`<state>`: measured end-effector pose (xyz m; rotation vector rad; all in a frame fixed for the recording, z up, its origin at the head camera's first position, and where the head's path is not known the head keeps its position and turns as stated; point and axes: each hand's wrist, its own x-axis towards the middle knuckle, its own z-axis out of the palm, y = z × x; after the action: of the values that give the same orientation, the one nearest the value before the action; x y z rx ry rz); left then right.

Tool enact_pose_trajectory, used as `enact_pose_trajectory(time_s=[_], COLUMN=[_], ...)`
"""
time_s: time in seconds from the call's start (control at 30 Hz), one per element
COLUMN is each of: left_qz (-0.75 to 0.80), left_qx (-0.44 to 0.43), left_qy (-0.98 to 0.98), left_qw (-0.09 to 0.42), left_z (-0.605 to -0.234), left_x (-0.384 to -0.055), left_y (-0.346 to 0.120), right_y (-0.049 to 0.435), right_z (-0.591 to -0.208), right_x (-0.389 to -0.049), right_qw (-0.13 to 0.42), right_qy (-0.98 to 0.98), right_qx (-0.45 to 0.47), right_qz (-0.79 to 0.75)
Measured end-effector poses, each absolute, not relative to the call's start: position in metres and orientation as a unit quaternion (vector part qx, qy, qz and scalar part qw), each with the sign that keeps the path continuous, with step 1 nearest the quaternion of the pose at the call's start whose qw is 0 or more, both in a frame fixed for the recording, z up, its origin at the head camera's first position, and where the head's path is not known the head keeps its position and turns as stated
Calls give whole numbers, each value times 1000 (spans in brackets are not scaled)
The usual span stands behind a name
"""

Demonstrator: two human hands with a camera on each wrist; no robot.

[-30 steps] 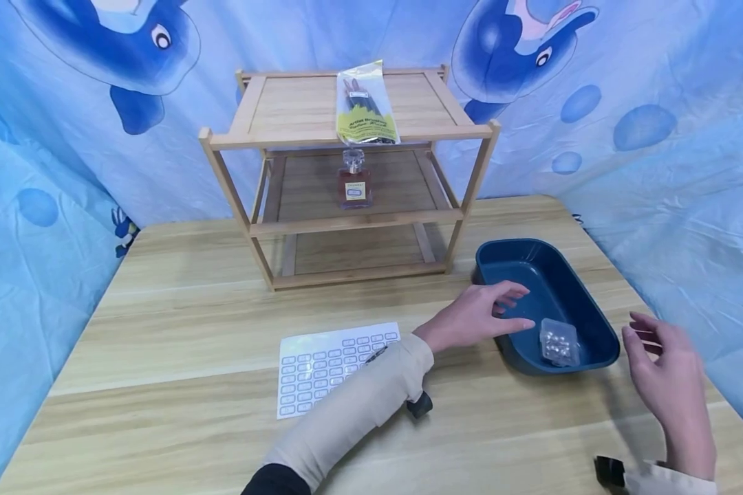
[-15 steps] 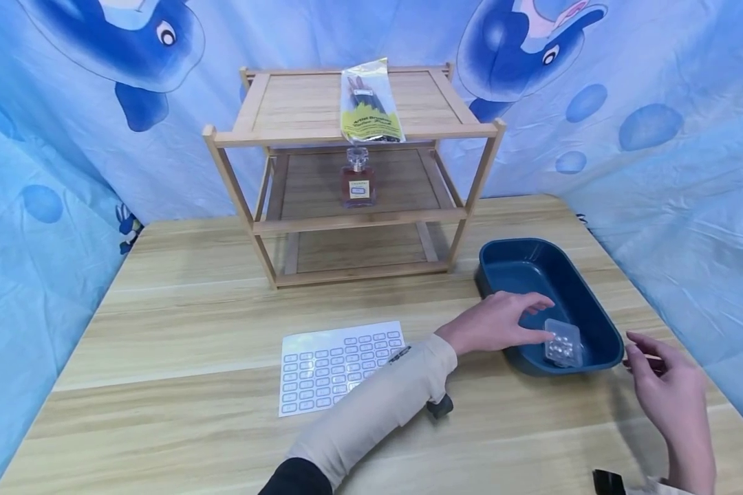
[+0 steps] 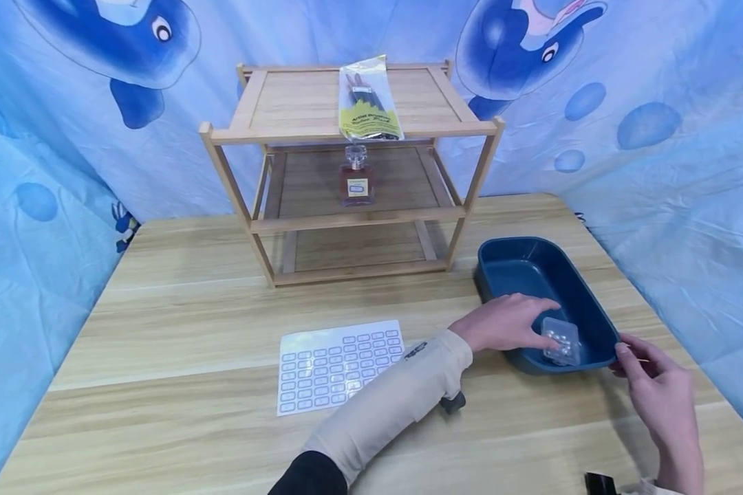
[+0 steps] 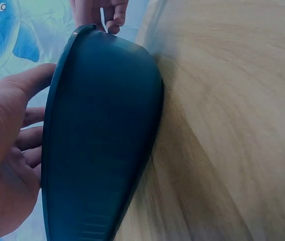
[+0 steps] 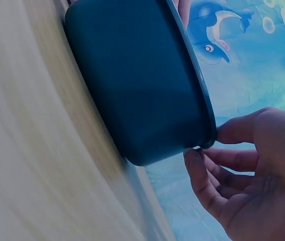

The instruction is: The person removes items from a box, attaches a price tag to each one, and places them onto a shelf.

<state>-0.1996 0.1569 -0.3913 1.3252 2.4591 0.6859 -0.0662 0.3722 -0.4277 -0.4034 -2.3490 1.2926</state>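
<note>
A dark blue plastic bin (image 3: 569, 289) stands at the right of the table. Inside its near end lies a small clear plastic box (image 3: 561, 342) holding silvery pieces. My left hand (image 3: 508, 323) reaches over the bin's left rim, fingers spread, thumb overlapping the box's left side in the head view. From the left wrist, the bin's outer wall (image 4: 102, 125) hides the box and the left fingertips. My right hand (image 3: 656, 385) pinches the near right corner of the rim. In the right wrist view, that hand's thumb and fingertips (image 5: 195, 155) meet at the rim.
A three-tier wooden rack (image 3: 359, 220) stands at the back. On its top lies a packet of artist brushes (image 3: 369, 103); a perfume bottle (image 3: 356, 180) stands on the middle shelf. A sticker sheet (image 3: 328, 368) lies on the table (image 3: 179, 337), partly behind the left sleeve.
My left hand has moved right, further into the bin and up to the clear box. The right hand has moved left to the bin's corner and taken hold of the rim.
</note>
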Motion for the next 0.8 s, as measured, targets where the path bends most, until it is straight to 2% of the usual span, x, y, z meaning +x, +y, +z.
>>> enact_pose_trajectory(time_s=[0.3, 0.57, 0.8], left_qz=[116, 70, 61], left_qx=[484, 493, 470], left_qy=[860, 862, 873], left_qw=[109, 96, 116], left_z=[-391, -392, -392], left_x=[-199, -199, -198], left_y=[175, 185, 192], right_y=[368, 364, 364], right_z=[-429, -427, -427], right_x=[-71, -72, -70], right_qw=[228, 251, 245], right_qy=[-826, -807, -809], right_qx=[-186, -216, -217], right_qz=[481, 489, 488])
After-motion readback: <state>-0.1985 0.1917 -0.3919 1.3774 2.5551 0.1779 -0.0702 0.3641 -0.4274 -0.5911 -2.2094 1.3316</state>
